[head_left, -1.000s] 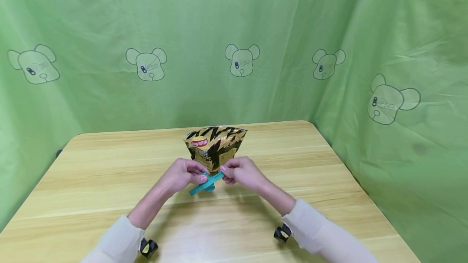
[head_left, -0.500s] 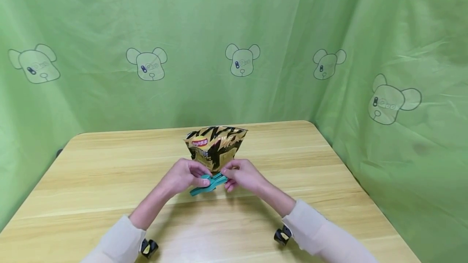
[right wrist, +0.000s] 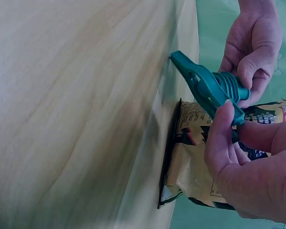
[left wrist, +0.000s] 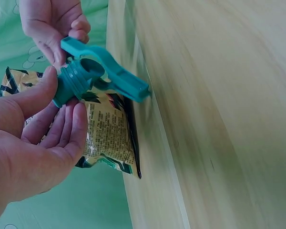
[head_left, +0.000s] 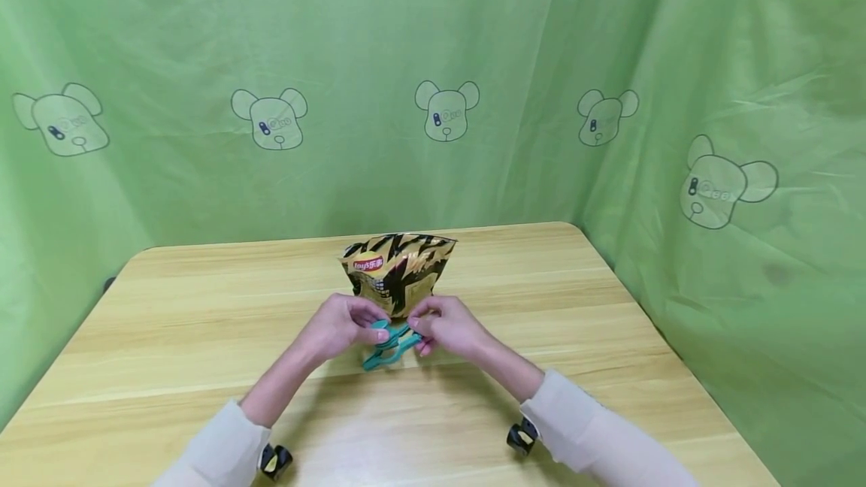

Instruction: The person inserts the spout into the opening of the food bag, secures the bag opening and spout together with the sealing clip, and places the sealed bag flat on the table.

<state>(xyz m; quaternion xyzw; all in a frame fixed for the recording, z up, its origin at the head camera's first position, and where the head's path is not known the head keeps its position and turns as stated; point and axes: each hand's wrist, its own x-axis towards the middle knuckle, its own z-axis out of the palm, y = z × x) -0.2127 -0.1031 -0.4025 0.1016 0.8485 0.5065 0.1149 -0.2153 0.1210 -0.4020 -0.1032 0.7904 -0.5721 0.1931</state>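
Between my hands is a teal plastic bag clip (head_left: 389,358) with a round threaded spout (left wrist: 72,82). My left hand (head_left: 341,328) pinches the spout between thumb and fingers. The thumb and fingers of my right hand (head_left: 449,328) grip one end of the clip's arms, and a gap shows between the two arms. Just behind the hands stands a black and gold Lay's chip bag (head_left: 399,269), wide edge up. Its lower part is partly covered by the hands in the head view.
A light wood table (head_left: 203,307) lies under everything, with its far edge near a green curtain (head_left: 352,36). The curtain also hangs along the right side. Black devices (head_left: 275,461) sit at both wrists.
The clip's arms have come apart, leaving a gap between them, and the lower arm has swung downward. Both hands stay in nearly the same place; the chip bag has not moved.
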